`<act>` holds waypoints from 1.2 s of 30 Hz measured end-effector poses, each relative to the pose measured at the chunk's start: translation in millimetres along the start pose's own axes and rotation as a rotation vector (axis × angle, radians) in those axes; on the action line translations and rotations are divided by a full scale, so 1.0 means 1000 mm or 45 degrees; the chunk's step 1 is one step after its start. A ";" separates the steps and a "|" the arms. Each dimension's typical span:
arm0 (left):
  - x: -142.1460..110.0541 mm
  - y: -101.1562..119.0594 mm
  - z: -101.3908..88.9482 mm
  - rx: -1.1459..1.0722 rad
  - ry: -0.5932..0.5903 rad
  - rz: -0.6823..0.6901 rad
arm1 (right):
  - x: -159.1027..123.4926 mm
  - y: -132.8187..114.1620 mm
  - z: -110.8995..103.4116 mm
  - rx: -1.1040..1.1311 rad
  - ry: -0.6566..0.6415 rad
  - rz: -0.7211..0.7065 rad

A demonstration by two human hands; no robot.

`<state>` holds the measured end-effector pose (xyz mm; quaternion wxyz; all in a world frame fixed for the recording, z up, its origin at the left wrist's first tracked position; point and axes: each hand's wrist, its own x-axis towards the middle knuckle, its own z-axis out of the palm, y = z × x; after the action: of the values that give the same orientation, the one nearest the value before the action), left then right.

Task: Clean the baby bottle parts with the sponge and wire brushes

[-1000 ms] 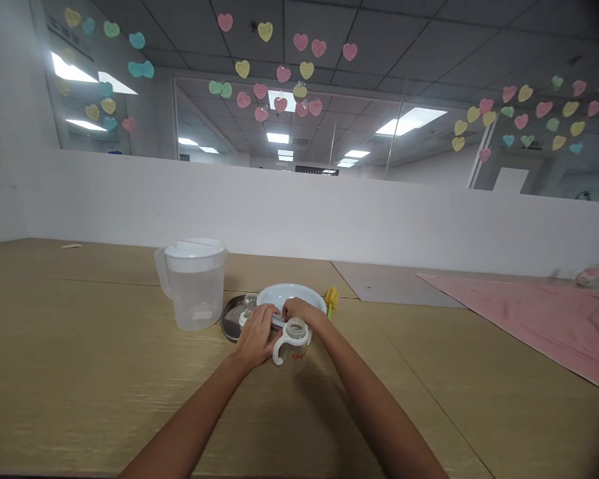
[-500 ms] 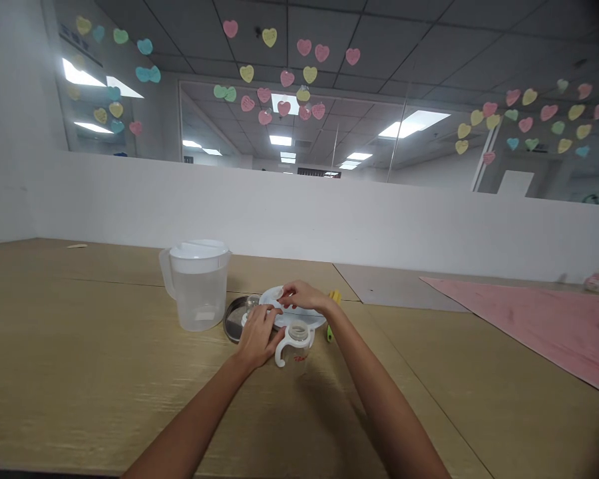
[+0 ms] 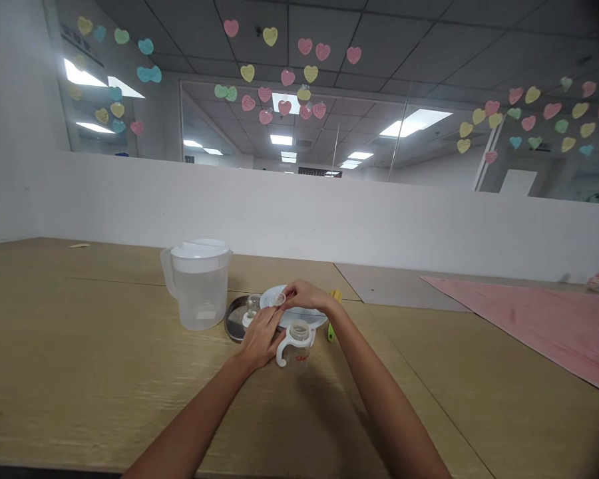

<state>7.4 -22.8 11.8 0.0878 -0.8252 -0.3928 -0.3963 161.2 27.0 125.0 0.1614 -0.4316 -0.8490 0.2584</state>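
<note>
My right hand (image 3: 304, 295) pinches a small clear round cap-like piece (image 3: 278, 299) over a white plate (image 3: 315, 320). My left hand (image 3: 260, 334) reaches in from the left, its fingers stretched out with the tips close under that piece; whether they touch it I cannot tell. Just right of my left thumb stands a clear baby bottle (image 3: 297, 352), upright and uncapped, with a white two-handled ring around its neck. On a round metal tray (image 3: 233, 324) left of my left hand sits a clear dome-shaped cover with a white collar (image 3: 252, 307), partly hidden by the fingers.
A lidded translucent pitcher (image 3: 201, 289) stands on the wooden table at the left of the tray. Behind my right wrist lies a yellow brush with a green handle (image 3: 331, 331). A pink cloth (image 3: 519, 319) covers the table's right side. A white wall (image 3: 299, 213) rises behind.
My right hand has lifted from low in the plate behind the bottle, and the clear piece now shows in its fingers, close to my left fingertips. My left hand has barely moved.
</note>
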 end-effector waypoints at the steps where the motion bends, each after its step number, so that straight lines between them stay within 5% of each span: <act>1: 0.000 0.000 0.000 -0.003 0.000 0.008 | -0.001 0.000 -0.002 -0.079 0.014 0.010; 6: 0.000 0.003 -0.003 0.000 -0.011 0.010 | -0.004 0.003 -0.001 -0.510 0.050 0.261; 15: 0.002 0.004 -0.006 0.008 -0.026 0.025 | 0.003 0.019 0.014 -0.428 -0.066 0.414; 20: 0.003 0.006 -0.008 0.005 -0.020 0.044 | 0.001 0.021 -0.004 -0.196 0.079 0.313; 24: 0.003 0.005 -0.007 0.019 -0.024 0.059 | -0.007 0.008 -0.016 0.476 0.270 0.115; 27: 0.003 0.004 -0.006 0.015 -0.028 0.064 | -0.018 -0.010 -0.022 0.882 0.249 -0.097; 33: 0.003 0.005 -0.006 0.018 -0.037 0.043 | -0.039 -0.036 -0.029 1.051 0.021 -0.371; 36: 0.003 0.004 -0.005 0.027 -0.038 0.042 | -0.041 -0.041 -0.030 1.042 0.109 -0.352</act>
<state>8.4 -26.3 18.0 0.0973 -0.8364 -0.3845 -0.3783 173.1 -17.2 171.2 0.3874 -0.2246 -0.7189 0.5316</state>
